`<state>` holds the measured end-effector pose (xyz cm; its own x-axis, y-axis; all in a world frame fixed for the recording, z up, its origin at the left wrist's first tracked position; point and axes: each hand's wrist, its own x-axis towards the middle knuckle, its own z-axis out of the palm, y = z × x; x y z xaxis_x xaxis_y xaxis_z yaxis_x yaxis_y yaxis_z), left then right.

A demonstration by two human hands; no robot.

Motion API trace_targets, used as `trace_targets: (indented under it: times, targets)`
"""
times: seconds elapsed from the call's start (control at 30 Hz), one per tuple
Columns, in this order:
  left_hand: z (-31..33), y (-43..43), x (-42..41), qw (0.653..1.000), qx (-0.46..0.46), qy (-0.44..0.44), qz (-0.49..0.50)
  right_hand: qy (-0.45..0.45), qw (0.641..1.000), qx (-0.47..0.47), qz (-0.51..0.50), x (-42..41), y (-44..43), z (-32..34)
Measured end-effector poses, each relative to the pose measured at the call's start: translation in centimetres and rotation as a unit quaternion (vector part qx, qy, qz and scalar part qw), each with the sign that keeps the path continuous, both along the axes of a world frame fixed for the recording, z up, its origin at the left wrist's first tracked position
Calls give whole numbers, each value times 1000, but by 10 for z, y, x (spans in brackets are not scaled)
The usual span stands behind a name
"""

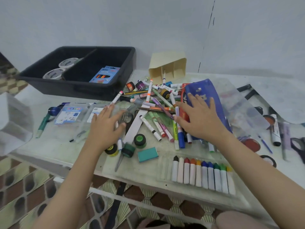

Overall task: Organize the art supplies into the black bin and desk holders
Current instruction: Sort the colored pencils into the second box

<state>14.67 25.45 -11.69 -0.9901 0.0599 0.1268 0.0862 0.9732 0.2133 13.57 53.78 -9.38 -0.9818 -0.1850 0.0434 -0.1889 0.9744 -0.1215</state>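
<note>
A black bin [49,85] stands at the back left with two white tubs [68,62] in its left half and a blue marker box [105,75] in its right half. A cream desk holder [168,66] lies tipped on its side behind a heap of markers [155,100] and small paint pots. My left hand [105,126] hovers with spread fingers over a clear plastic case [122,113]. My right hand [199,118] lies flat with straight fingers on a blue pouch [206,91] and a red box [184,103].
A row of crayons in a clear sleeve [203,176] lies near the table's front edge, with a teal eraser [147,154] to its left. A coloured-pencil pack [72,114] sits left. Scissors [298,146] and pens lie far right. A clear container [13,123] stands at the left edge.
</note>
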Motion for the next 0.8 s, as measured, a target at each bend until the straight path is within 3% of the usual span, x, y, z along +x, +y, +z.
trace_targets:
  times: [0.3, 0.5, 0.63, 0.8]
  targets:
    - [9, -38, -7, 989, 134, 43, -42, -34, 997, 39, -53, 1, -6, -6]
    - [10, -66, -22, 991, 114, 30, -65, -45, 993, -2, -105, -5, -17, 2]
    - [14, -70, -32, 981, 165, 46, -90, 6, 990, -40, -134, -30, -32, 8]
    - [24, -51, -54, 973, 163, 55, -153, 60, 987, 15, -146, -93, -40, 9]
